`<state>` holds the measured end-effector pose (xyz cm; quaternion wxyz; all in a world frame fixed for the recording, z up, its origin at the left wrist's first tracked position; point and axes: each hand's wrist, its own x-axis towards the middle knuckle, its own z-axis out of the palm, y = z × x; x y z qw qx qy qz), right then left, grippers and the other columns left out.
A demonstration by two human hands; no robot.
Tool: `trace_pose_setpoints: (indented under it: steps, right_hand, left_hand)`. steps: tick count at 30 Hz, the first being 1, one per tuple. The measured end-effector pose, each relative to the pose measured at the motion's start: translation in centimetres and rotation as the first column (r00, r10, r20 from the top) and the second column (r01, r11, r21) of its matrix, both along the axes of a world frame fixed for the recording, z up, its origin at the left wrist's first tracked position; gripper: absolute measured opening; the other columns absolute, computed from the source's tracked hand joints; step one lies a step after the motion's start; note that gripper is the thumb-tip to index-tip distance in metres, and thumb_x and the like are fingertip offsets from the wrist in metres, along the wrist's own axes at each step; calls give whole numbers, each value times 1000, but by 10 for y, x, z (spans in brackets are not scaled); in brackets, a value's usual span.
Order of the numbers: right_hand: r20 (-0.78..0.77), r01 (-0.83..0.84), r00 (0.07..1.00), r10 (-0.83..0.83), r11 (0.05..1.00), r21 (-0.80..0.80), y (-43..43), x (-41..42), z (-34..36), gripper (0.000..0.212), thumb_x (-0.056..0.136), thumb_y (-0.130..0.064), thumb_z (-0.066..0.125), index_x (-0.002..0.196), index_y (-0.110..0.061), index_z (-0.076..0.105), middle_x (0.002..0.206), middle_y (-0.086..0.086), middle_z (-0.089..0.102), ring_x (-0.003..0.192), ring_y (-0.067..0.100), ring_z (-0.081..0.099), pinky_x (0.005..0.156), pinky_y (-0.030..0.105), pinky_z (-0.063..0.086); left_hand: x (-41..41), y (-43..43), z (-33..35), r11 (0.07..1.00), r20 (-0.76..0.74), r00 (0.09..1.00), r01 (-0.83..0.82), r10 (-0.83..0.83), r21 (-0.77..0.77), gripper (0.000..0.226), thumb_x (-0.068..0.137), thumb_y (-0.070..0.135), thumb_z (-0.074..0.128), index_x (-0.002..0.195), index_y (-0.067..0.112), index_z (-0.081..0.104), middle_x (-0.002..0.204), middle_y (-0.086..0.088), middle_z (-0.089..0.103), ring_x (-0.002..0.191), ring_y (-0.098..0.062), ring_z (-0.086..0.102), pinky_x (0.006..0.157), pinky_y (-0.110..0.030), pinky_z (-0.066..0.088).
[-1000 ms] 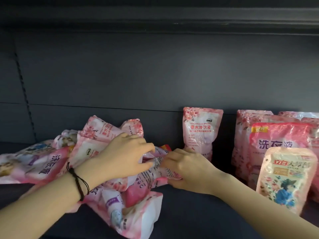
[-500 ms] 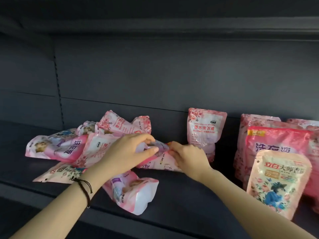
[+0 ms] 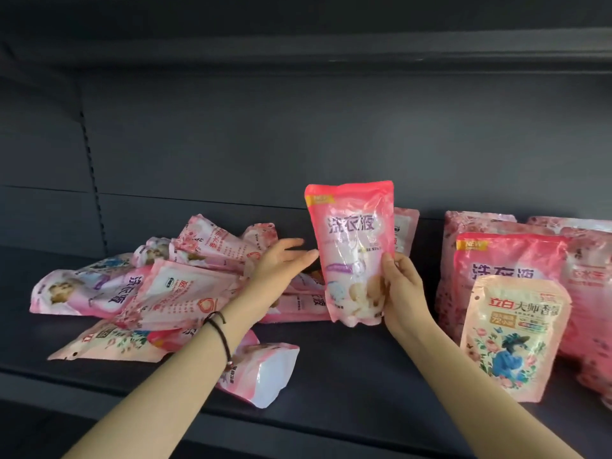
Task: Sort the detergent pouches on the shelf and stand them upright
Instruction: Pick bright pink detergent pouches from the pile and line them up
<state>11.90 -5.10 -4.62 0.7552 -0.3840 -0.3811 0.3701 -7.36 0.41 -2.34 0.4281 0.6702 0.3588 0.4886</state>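
Observation:
My right hand [image 3: 402, 293] grips the lower right edge of a pink detergent pouch [image 3: 351, 246] and holds it upright above the dark shelf [image 3: 347, 376]. My left hand [image 3: 281, 270] is flat with its fingers spread, and its fingertips touch the pouch's left edge. A heap of pink pouches [image 3: 159, 286] lies on its sides at the left. One pouch with a white bottom [image 3: 261, 372] lies near the shelf's front edge. At the right, several pouches stand upright, among them a pink one [image 3: 506, 263] and a peach flowered one [image 3: 515, 336].
Another upright pouch [image 3: 404, 233] stands behind the held one against the dark back panel [image 3: 298, 144]. A slotted upright strip [image 3: 91, 173] runs down the panel at the left. The upper shelf's edge [image 3: 331, 51] hangs overhead.
My right hand has pulled a pink pouch out of the heap and raised it upright. My left hand has let go of the heap and opened beside the pouch.

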Motion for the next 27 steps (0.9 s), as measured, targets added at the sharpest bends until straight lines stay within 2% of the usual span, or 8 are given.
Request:
trace_pose_setpoints:
  steps: [4, 7, 10, 17, 20, 23, 25, 27]
  right_hand:
    - [-36, -64, 997, 66, 997, 42, 1, -7, 3, 21, 101, -17, 45, 83, -13, 57, 87, 4, 65, 78, 17, 64, 74, 35, 56]
    - [120, 59, 991, -58, 998, 0, -2, -7, 1, 18, 101, -19, 44, 87, -11, 52, 72, 3, 60, 60, 13, 59, 59, 28, 54]
    - [223, 187, 959, -176, 982, -32, -2, -2, -5, 17, 102, -21, 41, 91, -12, 51, 65, 5, 56, 45, 14, 52, 44, 26, 48]
    - [239, 340, 920, -310, 936, -95, 4, 17, -25, 16, 102, -21, 39, 91, -24, 51, 88, -2, 62, 68, 5, 61, 57, 20, 50]
    - [222, 356, 921, -321, 924, -140, 5, 25, -31, 16, 102, -20, 38, 94, -24, 51, 91, -1, 62, 74, 10, 61, 61, 23, 49]
    - [243, 358, 916, -320, 924, -134, 1, 30, -36, 15, 102, -19, 39, 103, -22, 54, 95, -5, 65, 82, 3, 64, 62, 16, 49]
    - [263, 350, 914, -309, 929, -123, -3, 32, -37, 16, 101, -17, 41, 102, -23, 56, 95, -4, 66, 83, 5, 65, 63, 18, 49]
    - [273, 348, 913, -304, 929, -126, -6, 32, -35, 18, 100, -15, 43, 96, -24, 58, 94, -1, 67, 84, 10, 65, 64, 22, 48]
  left_hand:
    - [24, 3, 0, 984, 168, 971, 176, -168, -33, 21, 89, 30, 64, 110, 29, 62, 102, 3, 74, 94, -15, 70, 80, -32, 57]
    - [35, 6, -5, 983, 225, 959, 182, -170, -35, 16, 94, 27, 58, 110, 28, 60, 103, 1, 73, 97, -19, 70, 76, -33, 59]
    - [50, 9, -13, 981, 157, 974, 178, -165, -71, 17, 99, 30, 47, 114, 29, 55, 113, 2, 67, 107, -20, 65, 92, -44, 53]
    - [75, 13, -6, 926, 9, 941, 333, -337, -179, 28, 101, 37, 41, 128, 32, 45, 125, 5, 60, 115, -14, 59, 101, -43, 46]
    - [79, 14, -9, 905, -30, 915, 392, -402, -167, 30, 96, 37, 53, 125, 32, 48, 121, 12, 61, 108, -2, 60, 85, -25, 53]
    - [82, 14, -19, 919, -67, 919, 381, -388, -100, 30, 86, 23, 69, 109, 34, 54, 108, 18, 64, 93, 11, 63, 71, -11, 51]
    - [79, 20, -21, 955, -59, 954, 291, -295, -60, 26, 82, 11, 74, 101, 25, 63, 101, 9, 69, 91, -1, 68, 69, -15, 54]
    - [74, 25, -14, 971, -38, 975, 212, -217, -110, 22, 78, 7, 76, 98, 10, 69, 101, -6, 72, 95, -20, 69, 78, -30, 58]
